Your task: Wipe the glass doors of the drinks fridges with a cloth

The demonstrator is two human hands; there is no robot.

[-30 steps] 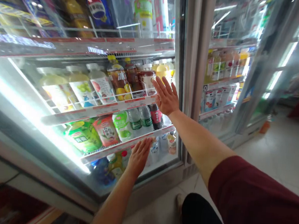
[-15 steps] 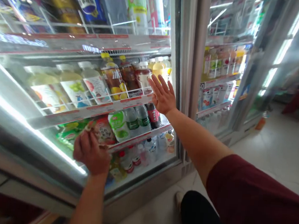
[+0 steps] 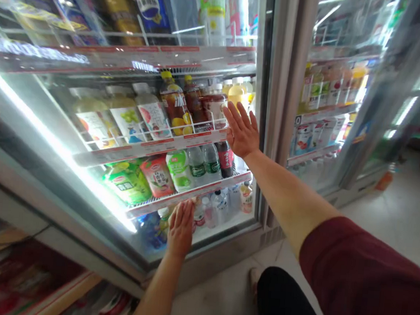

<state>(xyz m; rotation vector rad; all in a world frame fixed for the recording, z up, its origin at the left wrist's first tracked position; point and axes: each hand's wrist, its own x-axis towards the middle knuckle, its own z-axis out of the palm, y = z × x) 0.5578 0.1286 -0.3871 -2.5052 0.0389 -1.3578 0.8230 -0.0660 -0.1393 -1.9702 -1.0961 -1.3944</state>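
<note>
Both hands (image 3: 180, 229) (image 3: 243, 136), apparently against the cooler's glass (image 3: 222, 224)

A red pouch (image 3: 157, 175) stands on a shelf (image 3: 222, 184). Just left of it is a green pouch (image 3: 126, 184); just right, a white-and-green package (image 3: 179, 170), then two clear bottles (image 3: 197, 169) with green labels and a dark bottle (image 3: 226, 161). Above the red pouch is a yellow-capped bottle (image 3: 175, 107) with lemons on its label; well above the pouch, a blue bottle (image 3: 149, 4) with a round logo. Far right of the red pouch, a blurred orange object (image 3: 384, 181) rests on the pale floor (image 3: 375, 221).
</note>
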